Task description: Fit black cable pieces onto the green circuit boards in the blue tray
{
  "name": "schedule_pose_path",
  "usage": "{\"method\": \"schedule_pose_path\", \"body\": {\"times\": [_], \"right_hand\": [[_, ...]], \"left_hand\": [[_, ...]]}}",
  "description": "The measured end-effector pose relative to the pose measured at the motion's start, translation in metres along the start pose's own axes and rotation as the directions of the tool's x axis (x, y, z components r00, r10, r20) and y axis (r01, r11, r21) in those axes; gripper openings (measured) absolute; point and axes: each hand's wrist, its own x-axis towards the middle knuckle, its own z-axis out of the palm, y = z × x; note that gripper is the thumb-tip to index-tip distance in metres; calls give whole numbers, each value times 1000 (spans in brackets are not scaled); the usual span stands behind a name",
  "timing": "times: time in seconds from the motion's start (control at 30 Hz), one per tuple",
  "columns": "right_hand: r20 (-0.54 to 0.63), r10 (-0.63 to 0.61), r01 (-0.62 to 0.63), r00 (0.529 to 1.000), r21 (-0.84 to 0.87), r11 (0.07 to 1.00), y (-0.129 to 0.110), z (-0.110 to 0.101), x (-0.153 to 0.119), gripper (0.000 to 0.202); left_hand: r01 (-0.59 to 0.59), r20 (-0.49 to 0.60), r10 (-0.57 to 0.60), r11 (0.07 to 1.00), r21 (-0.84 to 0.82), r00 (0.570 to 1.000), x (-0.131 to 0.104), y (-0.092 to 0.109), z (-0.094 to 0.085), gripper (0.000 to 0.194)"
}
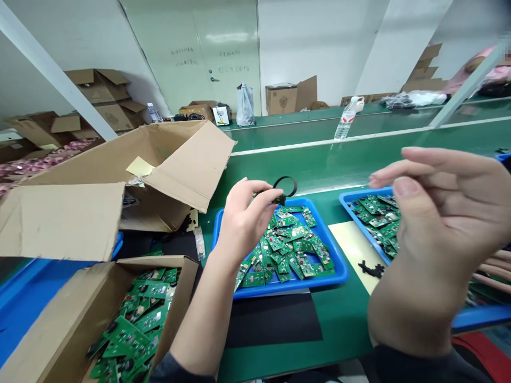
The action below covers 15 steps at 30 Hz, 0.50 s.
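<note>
My left hand (248, 215) is closed over the blue tray (341, 275) of green circuit boards (293, 247). Its fingers pinch a small dark part, mostly hidden, with a thin black loop (294, 186) standing out from it. On the right, my right hand (451, 202) is raised with its fingers apart and nothing between them, in front of a second blue tray (369, 246) of boards. A black sheet (275, 322) lies in front of the middle tray. Small black pieces (371, 269) rest on a pale yellow sheet (349, 244).
An open cardboard box (91, 298) with circuit boards stands at the lower left, a larger carton (175, 175) behind it. A water bottle (346, 119) stands at the back. Another person's fingers (495, 266) show at the right edge, by a blue tray.
</note>
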Motion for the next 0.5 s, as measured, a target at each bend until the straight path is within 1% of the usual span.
{"method": "schedule_pose_path", "body": {"times": [0.07,0.1,0.13,0.2,0.27,0.33,0.4,0.5], "right_hand": [[-26,-4,5,1000,10,1000,9,0,2,27],[-6,-11,11,1000,9,1000,13,1,3,28],[33,-26,26,999,5,1000,16,1,3,29],[153,-79,80,985,-1,997,19,4,3,26],[309,-153,157,939,12,987,18,7,1,19],[461,-180,192,869,21,981,15,9,0,15],[579,-117,159,807,-22,987,13,11,-2,13],[685,57,14,726,-98,995,12,13,-6,16]], "left_hand": [[-37,-13,38,999,34,999,0,2,1,21],[-55,-16,56,997,47,998,0,3,1,21],[-72,-16,73,996,58,997,0,5,1,21],[-101,-11,102,992,76,995,1,8,2,21],[-119,-6,120,989,86,993,1,10,2,20],[-127,-7,128,988,83,992,2,12,2,20],[-130,-19,132,989,75,991,2,13,2,20],[-134,-48,137,989,63,989,1,13,1,19]]}}
